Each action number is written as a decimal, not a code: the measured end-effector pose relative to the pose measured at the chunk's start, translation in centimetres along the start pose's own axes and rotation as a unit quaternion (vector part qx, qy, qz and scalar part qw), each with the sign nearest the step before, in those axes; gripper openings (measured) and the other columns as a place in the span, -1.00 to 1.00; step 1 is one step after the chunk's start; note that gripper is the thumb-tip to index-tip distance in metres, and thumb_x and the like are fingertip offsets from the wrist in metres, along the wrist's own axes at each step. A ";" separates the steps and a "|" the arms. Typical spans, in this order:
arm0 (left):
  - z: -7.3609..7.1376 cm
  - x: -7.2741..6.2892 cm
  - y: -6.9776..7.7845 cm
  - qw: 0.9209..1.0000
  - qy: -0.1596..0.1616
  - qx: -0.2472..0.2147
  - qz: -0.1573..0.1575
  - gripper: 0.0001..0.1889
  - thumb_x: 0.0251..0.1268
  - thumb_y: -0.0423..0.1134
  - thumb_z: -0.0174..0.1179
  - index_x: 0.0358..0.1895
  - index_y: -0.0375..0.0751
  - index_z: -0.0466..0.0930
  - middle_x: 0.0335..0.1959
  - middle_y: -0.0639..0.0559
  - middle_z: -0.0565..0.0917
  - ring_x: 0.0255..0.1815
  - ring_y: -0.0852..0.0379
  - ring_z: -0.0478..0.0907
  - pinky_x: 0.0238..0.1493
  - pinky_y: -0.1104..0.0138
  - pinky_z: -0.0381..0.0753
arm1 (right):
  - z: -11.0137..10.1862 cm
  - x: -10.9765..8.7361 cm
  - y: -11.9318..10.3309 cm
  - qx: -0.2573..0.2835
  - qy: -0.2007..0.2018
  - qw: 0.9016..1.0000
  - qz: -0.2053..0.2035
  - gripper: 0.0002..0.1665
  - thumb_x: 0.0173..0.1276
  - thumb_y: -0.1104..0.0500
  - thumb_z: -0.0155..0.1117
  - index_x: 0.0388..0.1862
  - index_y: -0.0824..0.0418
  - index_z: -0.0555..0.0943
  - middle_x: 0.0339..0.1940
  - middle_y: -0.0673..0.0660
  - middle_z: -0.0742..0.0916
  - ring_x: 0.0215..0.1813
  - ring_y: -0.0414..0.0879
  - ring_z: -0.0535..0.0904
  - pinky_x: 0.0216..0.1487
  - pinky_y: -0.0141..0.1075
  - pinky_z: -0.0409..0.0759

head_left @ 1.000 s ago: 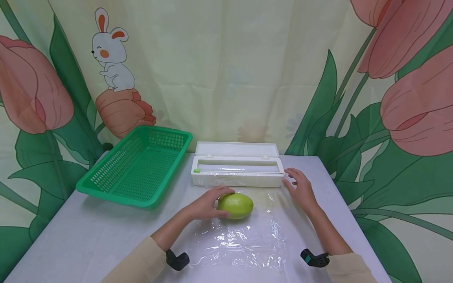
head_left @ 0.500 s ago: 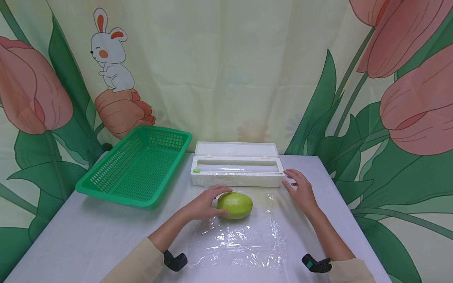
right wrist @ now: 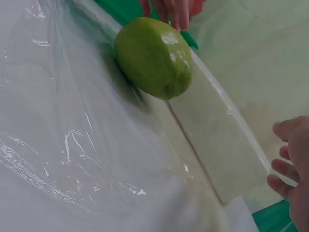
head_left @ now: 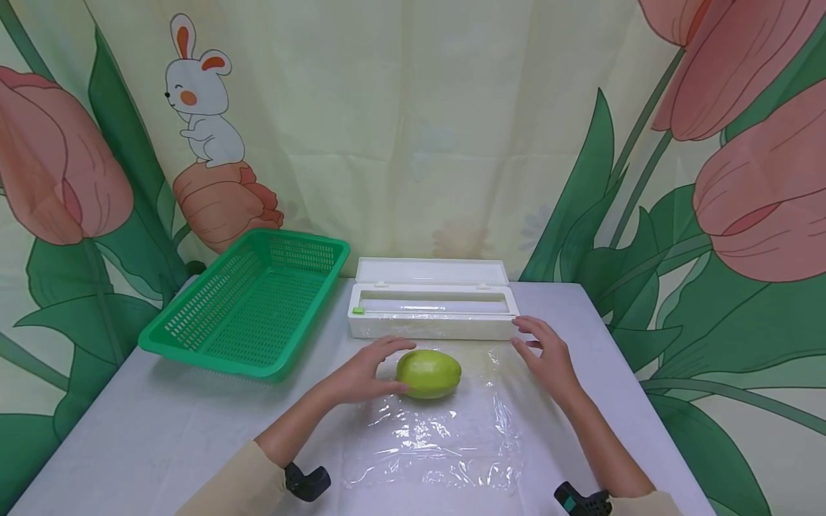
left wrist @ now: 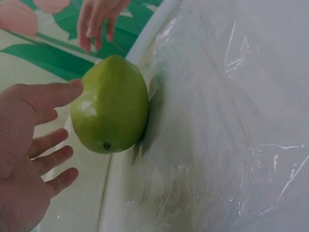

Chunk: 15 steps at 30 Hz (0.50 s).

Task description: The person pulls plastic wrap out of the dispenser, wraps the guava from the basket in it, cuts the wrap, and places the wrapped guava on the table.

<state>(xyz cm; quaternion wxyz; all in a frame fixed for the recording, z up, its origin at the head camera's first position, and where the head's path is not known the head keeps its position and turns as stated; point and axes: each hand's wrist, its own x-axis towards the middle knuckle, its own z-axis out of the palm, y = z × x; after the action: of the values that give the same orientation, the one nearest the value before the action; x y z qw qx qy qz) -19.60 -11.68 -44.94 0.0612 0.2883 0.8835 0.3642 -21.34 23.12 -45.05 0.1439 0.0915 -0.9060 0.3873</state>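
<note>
A smooth green oval fruit [head_left: 429, 374], faintly ridged with a small dark stem spot, lies on a sheet of clear cling film [head_left: 439, 444]. Just left of it is my left hand [head_left: 366, 373], fingers spread and thumb tip close to its side; in the left wrist view the fingers show a gap to the fruit. My right hand [head_left: 547, 357] hovers by the right end of a white cling film dispenser [head_left: 432, 328], fingers loosely bent and holding nothing. The dispenser's lid [head_left: 432, 272] is raised, showing the film roll [head_left: 435, 307] inside.
A green plastic basket [head_left: 284, 358] with perforated sides stands at the left on the white-covered table [head_left: 161, 444]. On the dispenser's left edge sits a small green slider [head_left: 358, 310]. Behind everything hangs a curtain [head_left: 387, 143] printed with tulips and a rabbit.
My left hand has let go of the fruit and drawn back slightly to the left. The right hand has shifted a little toward me. Fruit, film and dispenser stay in place.
</note>
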 end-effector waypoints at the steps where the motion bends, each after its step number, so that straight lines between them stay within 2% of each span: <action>1: -0.1 -0.1 0.0 1.000 0.002 0.000 0.001 -0.28 0.11 -0.05 0.40 0.38 0.07 0.34 0.40 0.06 0.37 0.45 -0.06 0.28 0.34 -0.09 0.38 | 0.0 -0.2 0.0 -0.001 0.001 1.000 -0.001 -0.54 0.35 0.25 0.26 0.23 0.23 0.52 0.28 0.24 0.54 0.20 0.17 0.54 0.08 0.03 0.63; 10: -0.8 -1.5 -0.1 0.999 0.012 -0.036 0.014 -0.30 0.12 -0.12 0.39 0.37 0.05 0.34 0.38 0.09 0.39 0.40 0.00 0.35 0.22 -0.02 0.52 | -0.2 -1.4 -0.7 0.000 0.007 1.000 -0.028 -0.56 0.34 0.23 0.28 0.20 0.23 0.54 0.23 0.21 0.59 0.16 0.10 0.57 0.03 -0.01 0.65; 15: -1.1 -2.4 0.0 0.999 0.013 -0.044 0.013 -0.31 0.12 -0.12 0.40 0.35 0.08 0.35 0.36 0.10 0.41 0.38 0.00 0.36 0.19 -0.05 0.53 | -0.4 -2.2 -0.9 0.009 0.002 0.999 -0.042 -0.55 0.32 0.23 0.30 0.19 0.22 0.55 0.19 0.19 0.62 0.14 0.07 0.58 0.01 -0.02 0.66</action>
<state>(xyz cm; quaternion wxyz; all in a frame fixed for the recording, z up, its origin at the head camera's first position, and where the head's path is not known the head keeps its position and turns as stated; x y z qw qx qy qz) -17.96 -13.75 -44.38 0.0571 0.2917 0.8638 0.4069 -18.91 22.90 -44.87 0.1606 0.1296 -0.8977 0.3894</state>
